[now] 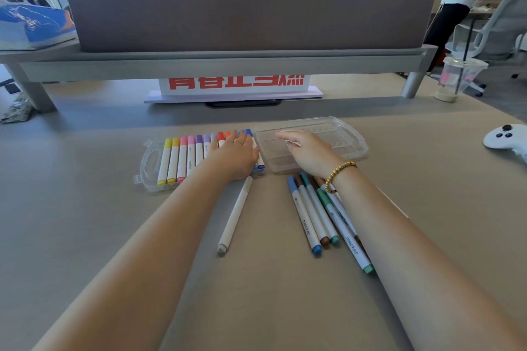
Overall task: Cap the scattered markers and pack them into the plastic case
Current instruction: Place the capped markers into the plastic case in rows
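The clear plastic case [148, 162] lies open on the table, its left half holding a row of several capped markers [182, 157] from yellow through pink and purple to blue. My left hand [236, 154] lies flat on the right end of that row, fingers straight. The transparent lid half [350, 137] lies to the right. My right hand [308, 151] hovers over the lid's near left part with loosely curled fingers and holds nothing that I can see. A white marker [235, 216] lies loose in front of the case. Several capped markers [316, 214] in blue, brown and green lie under my right wrist.
A white sign with red characters [236, 85] stands under the grey monitor riser [216, 65]. An iced drink cup with straw [459, 77] stands at the back right, and a white game controller [504, 137] lies at the right edge. A person stands beside an office chair beyond the desk.
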The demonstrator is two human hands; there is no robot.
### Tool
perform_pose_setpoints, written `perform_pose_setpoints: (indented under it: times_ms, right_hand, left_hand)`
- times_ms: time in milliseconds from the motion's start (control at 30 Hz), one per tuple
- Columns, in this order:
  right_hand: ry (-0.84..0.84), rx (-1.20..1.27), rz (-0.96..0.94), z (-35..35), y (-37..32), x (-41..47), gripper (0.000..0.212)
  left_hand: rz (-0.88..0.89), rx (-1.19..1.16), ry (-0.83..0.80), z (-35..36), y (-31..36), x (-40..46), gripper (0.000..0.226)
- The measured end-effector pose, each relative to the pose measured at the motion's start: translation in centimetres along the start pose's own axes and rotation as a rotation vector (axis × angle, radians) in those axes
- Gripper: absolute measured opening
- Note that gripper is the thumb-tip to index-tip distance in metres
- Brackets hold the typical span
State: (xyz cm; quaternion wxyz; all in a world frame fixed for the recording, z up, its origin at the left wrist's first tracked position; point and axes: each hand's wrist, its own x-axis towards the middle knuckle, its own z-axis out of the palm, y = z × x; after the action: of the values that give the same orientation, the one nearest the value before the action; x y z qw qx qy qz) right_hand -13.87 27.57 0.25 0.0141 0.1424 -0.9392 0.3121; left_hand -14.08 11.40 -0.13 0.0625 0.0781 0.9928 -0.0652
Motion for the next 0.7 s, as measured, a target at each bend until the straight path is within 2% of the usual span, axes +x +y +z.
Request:
perform_pose_setpoints:
  times_ms: [200,467,600,700]
  right_hand:
    - [0.038,0.046,0.031,-0.2,0.0,-0.7,0.043]
    - [0.048,0.088,0.041,-0.1,-0.3,-1.2,0.043]
    - [0.044,0.138,0.042,-0.8,-0.4,-1.9,0.041]
    - [0.055,0.199,0.069,-1.7,0.0,-3.4,0.039]
  left_hand:
    - [0.087,-0.009,-0.083,-0.5,-1.3,0.3,0.049]
    - [0.034,0.024,-0.041,0.2,-1.0,0.3,0.054]
    - [-0.05,-0.092,0.008,-0.1,-0.7,0.1,0.055]
    - [-0.082,-0.339,0.176,-0.7,1.2,-1.3,0.047]
